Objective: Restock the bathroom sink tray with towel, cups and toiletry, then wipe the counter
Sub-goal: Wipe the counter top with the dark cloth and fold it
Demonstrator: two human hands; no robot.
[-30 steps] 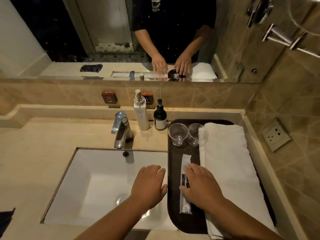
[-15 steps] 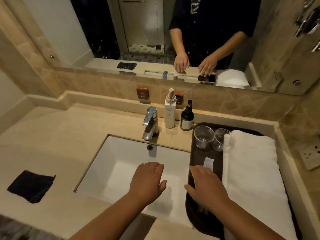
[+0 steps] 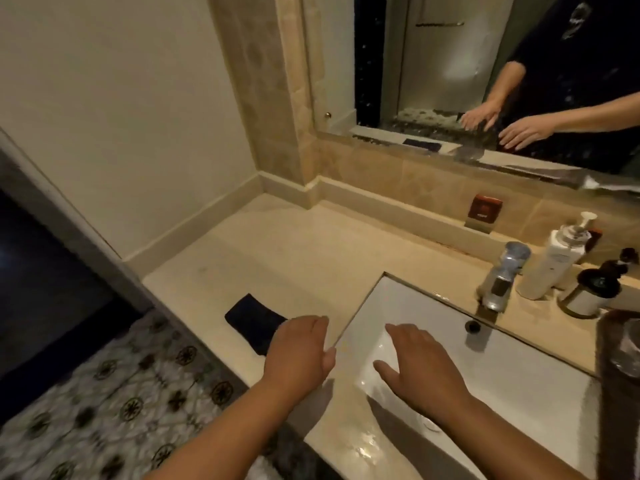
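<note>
No legible text in the head view.

The small red-brown plaque point(image 3: 485, 206) on the tiled backsplash carries a pale mark near its lower edge, too blurred to read. The white pump bottle point(image 3: 550, 262) beside the faucet shows faint grey print on its front, not resolvable into letters. The dark pump bottle point(image 3: 593, 293) has a pale label band with no readable characters. The dark shirt seen in the mirror point(image 3: 485, 81) bears a light printed graphic, also unreadable.
</note>
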